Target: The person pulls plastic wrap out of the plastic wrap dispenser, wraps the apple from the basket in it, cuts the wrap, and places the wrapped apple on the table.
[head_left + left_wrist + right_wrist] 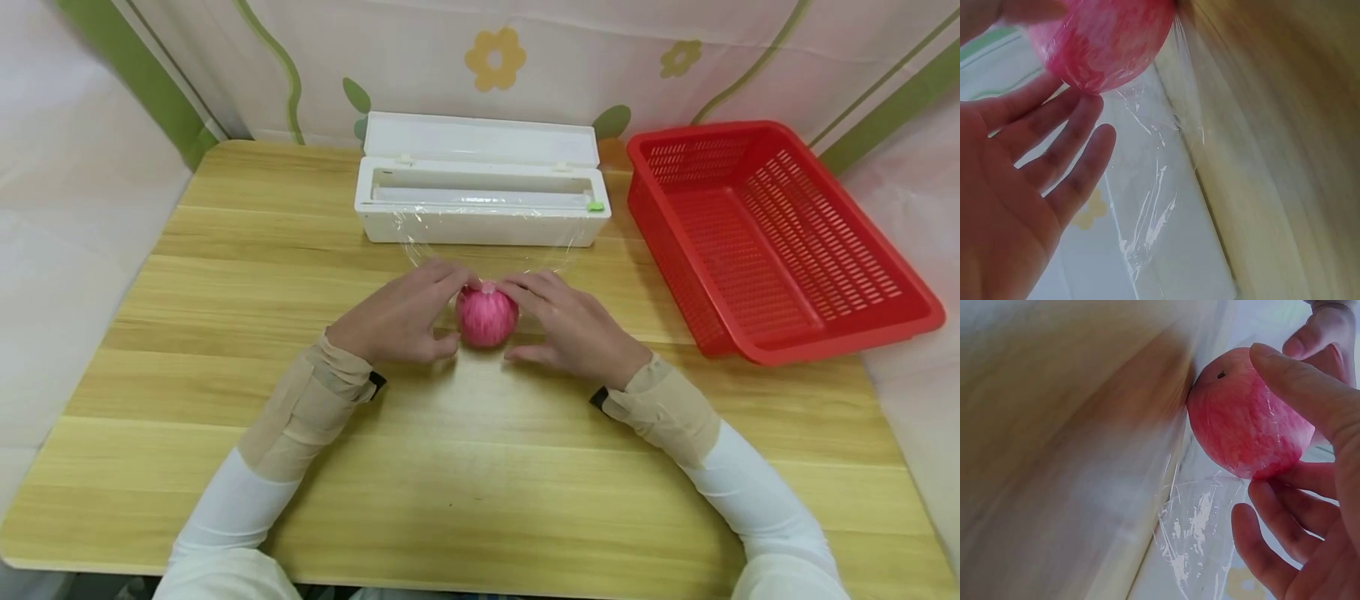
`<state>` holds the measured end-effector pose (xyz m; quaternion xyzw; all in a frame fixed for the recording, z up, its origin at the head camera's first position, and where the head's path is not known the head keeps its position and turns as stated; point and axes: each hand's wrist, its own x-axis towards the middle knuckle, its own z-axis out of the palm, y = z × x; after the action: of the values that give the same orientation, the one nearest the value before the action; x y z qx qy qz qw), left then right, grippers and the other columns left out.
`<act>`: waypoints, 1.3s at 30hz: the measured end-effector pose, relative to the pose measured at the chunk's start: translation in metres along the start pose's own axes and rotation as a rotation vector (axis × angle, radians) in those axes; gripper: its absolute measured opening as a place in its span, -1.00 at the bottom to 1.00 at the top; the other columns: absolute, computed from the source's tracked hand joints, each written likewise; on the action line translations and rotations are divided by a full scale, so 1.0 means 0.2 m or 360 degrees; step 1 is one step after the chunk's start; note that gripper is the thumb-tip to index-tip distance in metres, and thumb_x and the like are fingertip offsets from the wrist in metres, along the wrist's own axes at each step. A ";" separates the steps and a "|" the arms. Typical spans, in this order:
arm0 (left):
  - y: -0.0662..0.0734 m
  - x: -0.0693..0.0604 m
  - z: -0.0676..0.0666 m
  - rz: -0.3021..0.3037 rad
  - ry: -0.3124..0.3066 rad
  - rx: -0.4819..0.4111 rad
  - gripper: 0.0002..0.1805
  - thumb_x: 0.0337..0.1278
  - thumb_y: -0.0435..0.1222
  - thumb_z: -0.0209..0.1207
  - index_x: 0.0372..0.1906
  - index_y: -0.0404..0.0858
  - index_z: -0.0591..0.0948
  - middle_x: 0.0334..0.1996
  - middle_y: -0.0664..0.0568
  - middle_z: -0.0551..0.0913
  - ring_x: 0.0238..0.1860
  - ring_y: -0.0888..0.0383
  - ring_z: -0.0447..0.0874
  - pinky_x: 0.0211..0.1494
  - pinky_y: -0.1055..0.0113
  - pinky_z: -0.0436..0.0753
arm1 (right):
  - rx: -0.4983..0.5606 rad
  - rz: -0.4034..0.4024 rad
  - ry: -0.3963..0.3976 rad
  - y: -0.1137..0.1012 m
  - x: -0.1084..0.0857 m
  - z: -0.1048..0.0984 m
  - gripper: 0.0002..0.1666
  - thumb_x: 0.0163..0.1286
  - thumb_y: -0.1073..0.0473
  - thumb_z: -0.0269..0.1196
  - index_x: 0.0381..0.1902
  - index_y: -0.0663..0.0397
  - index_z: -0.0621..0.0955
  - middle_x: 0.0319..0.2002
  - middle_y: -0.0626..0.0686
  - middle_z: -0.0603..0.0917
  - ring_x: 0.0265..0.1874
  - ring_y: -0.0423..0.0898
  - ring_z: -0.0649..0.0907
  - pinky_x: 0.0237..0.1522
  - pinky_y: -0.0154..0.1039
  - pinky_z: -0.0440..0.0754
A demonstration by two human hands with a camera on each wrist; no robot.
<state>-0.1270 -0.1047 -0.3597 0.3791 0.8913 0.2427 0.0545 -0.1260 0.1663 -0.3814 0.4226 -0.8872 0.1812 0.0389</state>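
- Head view: pink fruit point(487, 318) at frame centre on the surface point(465, 492), between both hands.
- Left hand point(405, 321) at 9 o'clock of the fruit, right hand point(576, 327) at 3 o'clock; fingers relaxed and spread, fingertips touching the fruit, thumbs apart from fingers.
- Clear film point(1200, 515) over the fruit, stretching toward 12 o'clock to a white box point(480, 230) with raised lid point(480, 140).
- Red basket point(690, 279) between 2 and 3 o'clock.
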 end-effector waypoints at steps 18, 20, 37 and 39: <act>-0.01 0.02 0.05 -0.0062 -0.0015 -0.0015 -0.05 -0.09 -0.16 0.65 0.43 -0.34 0.44 0.34 -0.21 0.58 0.41 -0.14 0.48 0.49 -0.05 0.56 | 0.0170 0.0237 -0.0110 0.02 0.06 0.02 0.02 0.15 -0.18 0.62 0.47 0.11 0.51 0.38 0.12 0.58 0.41 0.05 0.52 0.37 0.10 0.65; -0.01 0.02 0.06 -0.0072 -0.0018 -0.0015 -0.04 -0.07 -0.13 0.64 0.43 -0.34 0.44 0.33 -0.21 0.58 0.41 -0.15 0.48 0.49 -0.06 0.57 | 0.0197 0.0253 -0.0135 0.02 0.07 0.01 0.01 0.15 -0.16 0.63 0.46 0.10 0.52 0.38 0.11 0.58 0.41 0.05 0.52 0.40 0.11 0.62; 0.01 0.07 0.09 -0.0122 0.0134 -0.0034 -0.19 0.02 -0.10 0.61 0.29 -0.42 0.54 0.17 -0.18 0.46 0.06 0.01 0.57 0.21 0.18 0.75 | 0.0484 0.0312 -0.0180 0.07 0.10 -0.02 -0.02 0.15 -0.03 0.65 0.47 0.07 0.49 0.29 0.03 0.65 0.27 -0.02 0.63 0.35 0.03 0.67; 0.01 0.07 0.09 -0.0150 0.0125 -0.0032 -0.19 0.03 -0.09 0.61 0.29 -0.41 0.54 0.16 -0.16 0.47 0.06 0.02 0.57 0.20 0.19 0.75 | 0.0537 0.0311 -0.0172 0.08 0.11 -0.01 -0.04 0.15 0.00 0.65 0.46 0.07 0.50 0.29 0.03 0.67 0.24 -0.04 0.66 0.32 0.00 0.69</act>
<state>-0.1314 -0.0867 -0.3735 0.3262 0.9071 0.2635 0.0347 -0.1513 0.1602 -0.3789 0.3442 -0.8818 0.3071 -0.0980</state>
